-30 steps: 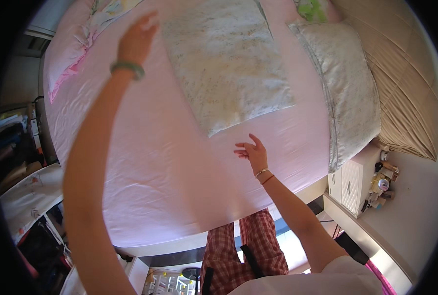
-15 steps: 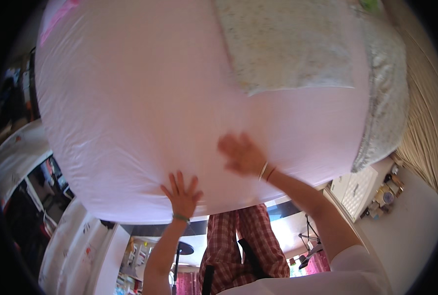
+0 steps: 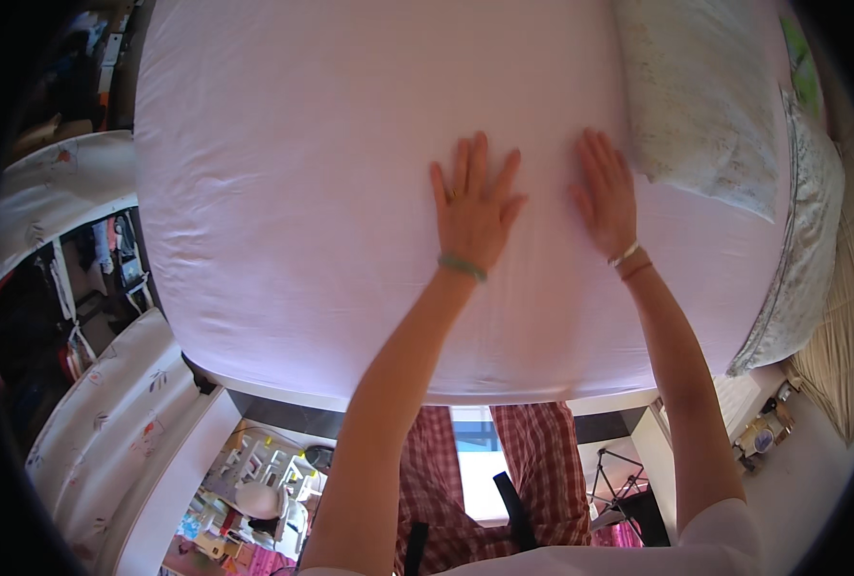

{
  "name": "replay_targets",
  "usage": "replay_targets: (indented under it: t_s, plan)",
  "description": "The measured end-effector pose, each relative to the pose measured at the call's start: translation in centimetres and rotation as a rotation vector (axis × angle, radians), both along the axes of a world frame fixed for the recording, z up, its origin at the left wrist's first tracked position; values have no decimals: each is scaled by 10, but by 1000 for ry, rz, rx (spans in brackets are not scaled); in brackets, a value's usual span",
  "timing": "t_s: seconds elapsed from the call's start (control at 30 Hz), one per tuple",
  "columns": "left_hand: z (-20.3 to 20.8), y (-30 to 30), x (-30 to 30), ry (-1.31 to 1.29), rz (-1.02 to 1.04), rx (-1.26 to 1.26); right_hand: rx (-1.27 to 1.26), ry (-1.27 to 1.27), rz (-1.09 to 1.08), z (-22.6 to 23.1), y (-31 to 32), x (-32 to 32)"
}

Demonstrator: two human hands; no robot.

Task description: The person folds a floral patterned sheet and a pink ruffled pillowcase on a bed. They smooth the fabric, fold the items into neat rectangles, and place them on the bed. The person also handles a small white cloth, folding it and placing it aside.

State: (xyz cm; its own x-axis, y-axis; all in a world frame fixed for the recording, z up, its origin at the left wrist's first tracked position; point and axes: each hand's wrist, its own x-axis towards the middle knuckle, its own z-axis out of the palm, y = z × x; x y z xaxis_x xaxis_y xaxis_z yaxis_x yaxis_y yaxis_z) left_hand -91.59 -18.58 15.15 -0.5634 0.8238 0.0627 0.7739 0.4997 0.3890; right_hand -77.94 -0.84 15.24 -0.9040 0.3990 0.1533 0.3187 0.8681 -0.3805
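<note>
Head view: pink sheet (image 3: 331,288) is covering the bed (image 3: 619,400) to its near edge. Left hand (image 3: 475,223), fingers spread, is now reaching farther from that edge; right hand (image 3: 606,197), flat, fingers together, is nearing the pillow (image 3: 705,106). Smoothing is probably progressing inward.

Printed white cloth (image 3: 110,408) lower left; black tripod stand (image 3: 619,499) lower right

Pale wall (image 3: 816,475) (white cabinet (image 3: 746,396) near)
</note>
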Motion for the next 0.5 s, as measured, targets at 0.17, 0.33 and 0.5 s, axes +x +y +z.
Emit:
replay_targets:
  t_s: [0.17,0.33,0.5]
  plan:
    - [-37,-137,-128,277,184,-182,60,-90,8,-22,-102,-75]
    - [-37,-407,-223,342,555,-361,-190,-165,484,-32,-355,-160]
    - [-34,-674,-236,-170,1286,-251,-520,-160,877,-7,-563,-175]
